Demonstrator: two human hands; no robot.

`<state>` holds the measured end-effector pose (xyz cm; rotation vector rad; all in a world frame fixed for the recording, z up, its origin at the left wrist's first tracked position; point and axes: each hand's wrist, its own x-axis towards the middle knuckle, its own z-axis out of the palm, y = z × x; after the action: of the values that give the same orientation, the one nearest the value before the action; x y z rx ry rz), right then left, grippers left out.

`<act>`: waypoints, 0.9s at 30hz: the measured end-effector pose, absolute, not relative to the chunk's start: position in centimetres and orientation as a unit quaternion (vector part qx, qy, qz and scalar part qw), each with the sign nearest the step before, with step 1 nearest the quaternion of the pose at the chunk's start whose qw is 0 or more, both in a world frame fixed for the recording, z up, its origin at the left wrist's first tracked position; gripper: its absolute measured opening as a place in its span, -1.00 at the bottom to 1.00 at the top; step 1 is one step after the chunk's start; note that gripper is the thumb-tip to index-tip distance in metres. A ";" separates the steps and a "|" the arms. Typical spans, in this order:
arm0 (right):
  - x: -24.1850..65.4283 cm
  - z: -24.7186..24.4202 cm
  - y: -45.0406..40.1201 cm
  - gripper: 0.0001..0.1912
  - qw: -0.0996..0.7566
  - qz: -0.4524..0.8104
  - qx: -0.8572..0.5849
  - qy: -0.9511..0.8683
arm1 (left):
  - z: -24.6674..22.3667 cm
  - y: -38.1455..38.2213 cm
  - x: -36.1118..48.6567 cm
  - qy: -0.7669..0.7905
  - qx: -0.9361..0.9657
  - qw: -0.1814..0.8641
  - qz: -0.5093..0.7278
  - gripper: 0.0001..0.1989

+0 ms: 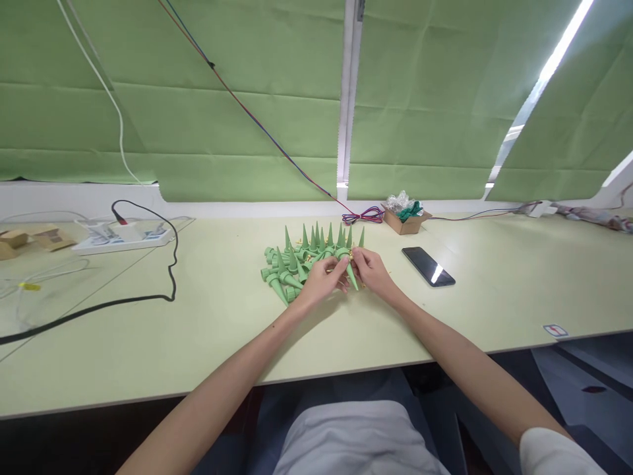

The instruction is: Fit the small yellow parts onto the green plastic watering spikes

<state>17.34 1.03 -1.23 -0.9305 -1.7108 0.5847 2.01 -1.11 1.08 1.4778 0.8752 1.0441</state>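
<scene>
My left hand [327, 278] is closed on a green plastic spike [352, 276], its pointed end tilted down toward me and its ribbed wide end up. My right hand [370, 269] pinches at the spike's right side, near its wide end. A bit of yellow shows by those fingertips, but I cannot make out what it is. Beyond and to the left of my hands lies a pile of similar green spikes [280, 282], some on their sides. Several more stand point up in a row [316, 237] behind, with small yellow bits scattered around them.
A black phone [428, 266] lies to the right. Behind it stands a small cardboard box [403, 223] with clear plastic and green material. Bundled red and blue wire [363, 215] sits at the back. On the left are a white power strip [123, 237] and a black cable [99, 305].
</scene>
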 end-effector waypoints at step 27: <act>16.9 -0.7 0.8 -0.33 0.505 0.265 -0.444 -0.691 | 0.4 -1.2 1.7 0.387 0.717 0.315 0.487 -0.78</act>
<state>16.90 0.81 -0.73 -1.0723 -1.6662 0.6403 1.67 -1.16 0.37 1.8879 1.0202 1.2837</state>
